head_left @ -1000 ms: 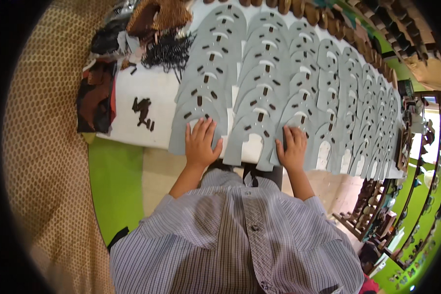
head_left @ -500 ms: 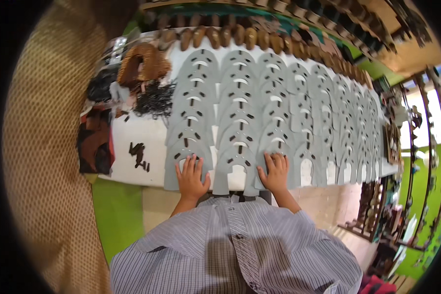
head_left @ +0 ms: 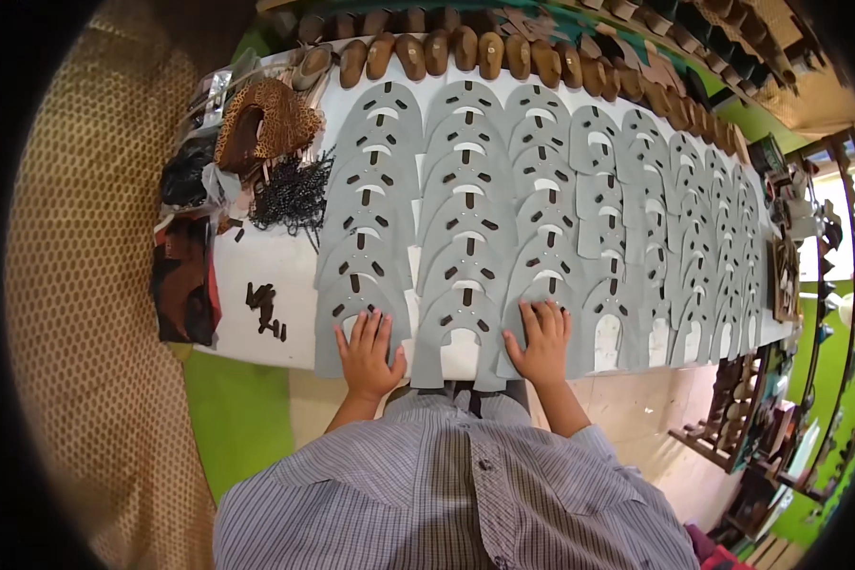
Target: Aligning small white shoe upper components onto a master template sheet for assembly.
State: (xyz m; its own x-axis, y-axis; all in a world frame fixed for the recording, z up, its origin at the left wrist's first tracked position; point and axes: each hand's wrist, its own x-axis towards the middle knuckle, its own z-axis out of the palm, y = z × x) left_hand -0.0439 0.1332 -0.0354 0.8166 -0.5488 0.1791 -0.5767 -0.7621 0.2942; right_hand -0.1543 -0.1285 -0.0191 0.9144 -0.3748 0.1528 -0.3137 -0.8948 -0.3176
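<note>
My left hand [head_left: 369, 356] rests with fingers spread on the nearest grey horseshoe-shaped shoe upper [head_left: 328, 323] of the leftmost column. Flat on the nearest piece of the third column lies my right hand [head_left: 541, 347], fingers stretched out, holding nothing. Between the hands is another grey upper piece [head_left: 427, 332] with its curved cutout toward me. Each piece carries short dark brown strips [head_left: 468, 297] around small holes. The pieces overlap in several columns across the white table [head_left: 242, 271]. A small heap of loose dark strips [head_left: 267, 309] sits left of my left hand.
Brown wooden shoe lasts [head_left: 491, 54] line the table's far edge. At the left are a leopard-print piece [head_left: 256, 123], a tangle of black cords [head_left: 290, 195] and dark red-brown material [head_left: 185, 275]. A woven curtain [head_left: 95, 285] hangs far left; shelves [head_left: 826, 304] stand right.
Both hands stay on the same grey pieces, fingers still spread. The view has shifted slightly, and the table's right end shows farther to the right.
</note>
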